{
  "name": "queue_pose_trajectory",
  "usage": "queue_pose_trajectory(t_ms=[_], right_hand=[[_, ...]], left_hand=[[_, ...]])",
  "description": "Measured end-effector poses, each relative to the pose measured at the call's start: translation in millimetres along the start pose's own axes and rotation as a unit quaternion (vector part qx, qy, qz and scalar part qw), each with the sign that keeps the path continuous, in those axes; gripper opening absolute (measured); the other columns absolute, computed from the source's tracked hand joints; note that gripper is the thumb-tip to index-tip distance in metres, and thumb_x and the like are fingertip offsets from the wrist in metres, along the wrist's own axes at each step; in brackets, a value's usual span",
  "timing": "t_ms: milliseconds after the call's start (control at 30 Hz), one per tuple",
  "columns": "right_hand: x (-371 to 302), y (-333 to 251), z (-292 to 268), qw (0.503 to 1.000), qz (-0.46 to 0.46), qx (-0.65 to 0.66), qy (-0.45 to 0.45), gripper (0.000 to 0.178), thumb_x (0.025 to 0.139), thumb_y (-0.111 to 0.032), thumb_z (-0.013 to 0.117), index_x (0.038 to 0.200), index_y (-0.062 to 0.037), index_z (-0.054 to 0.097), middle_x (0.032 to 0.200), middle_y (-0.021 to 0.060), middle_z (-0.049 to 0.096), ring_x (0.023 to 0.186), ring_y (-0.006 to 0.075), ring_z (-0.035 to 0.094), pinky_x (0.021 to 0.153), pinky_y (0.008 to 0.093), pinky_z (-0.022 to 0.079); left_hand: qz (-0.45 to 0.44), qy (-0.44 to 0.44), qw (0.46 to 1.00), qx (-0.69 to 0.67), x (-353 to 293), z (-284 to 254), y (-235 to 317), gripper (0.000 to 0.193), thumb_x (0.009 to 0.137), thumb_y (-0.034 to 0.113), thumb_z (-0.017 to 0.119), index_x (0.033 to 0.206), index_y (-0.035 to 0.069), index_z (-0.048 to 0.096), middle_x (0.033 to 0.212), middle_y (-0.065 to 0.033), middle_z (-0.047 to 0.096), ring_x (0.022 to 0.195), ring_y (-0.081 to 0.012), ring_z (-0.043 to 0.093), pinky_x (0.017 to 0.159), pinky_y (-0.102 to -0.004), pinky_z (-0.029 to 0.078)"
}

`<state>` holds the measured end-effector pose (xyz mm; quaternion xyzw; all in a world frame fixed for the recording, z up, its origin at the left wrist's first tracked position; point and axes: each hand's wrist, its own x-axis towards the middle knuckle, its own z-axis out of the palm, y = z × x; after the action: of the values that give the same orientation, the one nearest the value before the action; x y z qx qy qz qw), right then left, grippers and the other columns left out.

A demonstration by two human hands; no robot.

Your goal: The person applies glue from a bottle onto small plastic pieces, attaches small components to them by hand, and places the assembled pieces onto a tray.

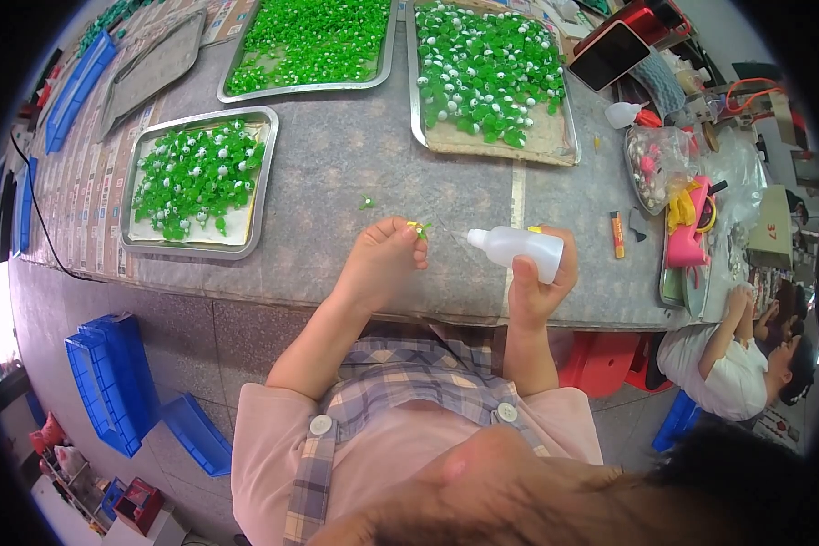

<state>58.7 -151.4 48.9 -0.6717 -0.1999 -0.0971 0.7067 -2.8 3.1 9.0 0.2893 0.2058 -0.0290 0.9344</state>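
My left hand (384, 261) is closed, pinching a small green plastic piece (424, 231) between thumb and fingertips above the table. My right hand (544, 278) is wrapped round a whitish squeeze bottle (522, 252), tilted so its thin needle tip points left at the green piece. Whether the needle touches the piece is too fine to tell. Something yellow shows at a fingertip of each hand. A loose green piece with a white part (367, 202) lies on the table just beyond my left hand.
Metal trays of green pieces stand on the table (337, 155): one at left (126, 205), one at the back (227, 77), one at back right (416, 100). At right are a glue stick (618, 235) and a pink tool (689, 223). Another person (728, 369) sits at far right.
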Motion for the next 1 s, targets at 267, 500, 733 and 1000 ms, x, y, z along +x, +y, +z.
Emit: queue_pose_trajectory(t_ms=[267, 500, 733, 1000], right_hand=[[-0.2, 3.4, -1.1, 0.999, 0.003, -0.031, -0.011, 0.033, 0.065, -0.025, 0.065, 0.08, -0.0026, 0.045, 0.071, 0.0005, 0.046, 0.062, 0.0064, 0.042, 0.054, 0.0177, 0.034], [-4.5, 6.8, -5.8, 1.0, 0.013, -0.002, 0.007, 0.035, 0.065, -0.028, 0.064, 0.079, -0.0023, 0.045, 0.071, 0.0004, 0.044, 0.063, 0.0066, 0.04, 0.055, 0.018, 0.033], [-4.9, 7.6, -3.7, 1.0, 0.017, -0.005, -0.009, 0.033, 0.066, -0.026, 0.064, 0.08, -0.0023, 0.045, 0.07, -0.0001, 0.043, 0.062, 0.0064, 0.04, 0.054, 0.0181, 0.033], [-4.5, 6.7, -2.1, 0.999, 0.027, -0.008, -0.017, 0.032, 0.066, -0.025, 0.064, 0.08, -0.0025, 0.045, 0.07, 0.0004, 0.046, 0.063, 0.006, 0.042, 0.054, 0.017, 0.034]], left_hand=[[-0.002, -0.008, 1.0, -0.008, 0.2, -2.5, -0.7, 0.01, 0.079, 0.007, 0.044, 0.07, 0.004, 0.049, 0.064, -0.0049, 0.053, 0.055, -0.0091, 0.047, 0.054, -0.0227, 0.042], [0.123, 0.036, 0.987, 0.096, -2.6, -2.7, 0.7, 0.008, 0.072, 0.003, 0.054, 0.08, 0.003, 0.053, 0.074, -0.0048, 0.056, 0.066, -0.0117, 0.052, 0.061, -0.0237, 0.043], [0.166, 0.04, 0.975, 0.141, -3.4, -4.9, 0.6, 0.012, 0.07, 0.002, 0.056, 0.082, 0.002, 0.054, 0.076, -0.0056, 0.056, 0.069, -0.0148, 0.053, 0.065, -0.0279, 0.043], [0.154, 0.049, 0.976, 0.147, -4.0, -3.1, 1.7, 0.012, 0.07, 0.002, 0.056, 0.082, 0.002, 0.054, 0.076, -0.0055, 0.055, 0.069, -0.0146, 0.052, 0.065, -0.0275, 0.043]])
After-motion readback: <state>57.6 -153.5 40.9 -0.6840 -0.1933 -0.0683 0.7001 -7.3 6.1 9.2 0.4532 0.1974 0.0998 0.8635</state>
